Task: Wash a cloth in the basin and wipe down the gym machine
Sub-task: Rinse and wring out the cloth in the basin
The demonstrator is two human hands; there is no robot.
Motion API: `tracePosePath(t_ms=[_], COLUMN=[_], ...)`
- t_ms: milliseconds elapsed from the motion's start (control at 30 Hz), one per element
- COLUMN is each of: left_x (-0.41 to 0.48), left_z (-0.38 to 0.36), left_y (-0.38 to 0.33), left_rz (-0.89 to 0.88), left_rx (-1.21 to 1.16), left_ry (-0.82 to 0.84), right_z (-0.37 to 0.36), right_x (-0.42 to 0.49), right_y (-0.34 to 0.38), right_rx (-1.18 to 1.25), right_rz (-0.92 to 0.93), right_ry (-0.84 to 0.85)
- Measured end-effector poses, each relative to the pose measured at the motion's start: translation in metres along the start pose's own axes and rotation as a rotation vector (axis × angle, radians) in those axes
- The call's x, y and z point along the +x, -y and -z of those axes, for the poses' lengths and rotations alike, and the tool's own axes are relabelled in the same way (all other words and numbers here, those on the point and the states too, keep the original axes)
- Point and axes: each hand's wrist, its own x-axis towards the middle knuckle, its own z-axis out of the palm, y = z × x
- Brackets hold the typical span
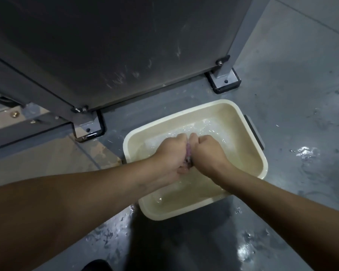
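Both hands over the cream basin (260, 153), which sits on the wet grey floor (294, 106) w/ shallow water (207, 128) inside. Left hand (169, 153) & right hand (207, 151) are knuckle to knuckle, each grip curled tight round a pinkish-purple cloth (188, 152); only a thin strip of it shows btwn the fists, above the water. Gym machine (106, 55), dark panel on grey frame, stands just behind the basin; streaks on its lower panel. No brand, label or writing legible anywhere.
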Motion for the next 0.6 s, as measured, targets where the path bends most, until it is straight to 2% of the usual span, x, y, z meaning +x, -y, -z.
tracePosePath(t_ms=[67, 167, 233, 367, 500, 600], left_x=[0.003, 0.004, 0.005, 0.016, 0.019, 0.022], left_z=[0.0, -0.007, -0.01, -0.01, -0.009, 0.0], left_y=[-0.004, -0.008, -0.009, -0.006, 0.005, 0.006], left_rz=[-0.001, -0.011, -0.005, -0.004, -0.039, 0.037], left_rx=[0.006, 0.042, 0.06, 0.123, 0.122, 0.133], left_ry=[0.006, 0.068, 0.062, -0.014, -0.124, -0.199], right_z=[0.0, 0.007, 0.01, 0.01, 0.017, 0.012], right_x=[-0.001, 0.009, 0.011, 0.013, 0.029, 0.029], right_y=[0.0, -0.003, -0.006, -0.009, -0.016, -0.021], right_rx=[0.074, 0.131, 0.139, -0.006, 0.0, 0.01], right_rz=[0.02, -0.076, -0.071, 0.038, -0.143, -0.218], right_ry=[-0.042, -0.084, -0.099, 0.013, 0.109, 0.236])
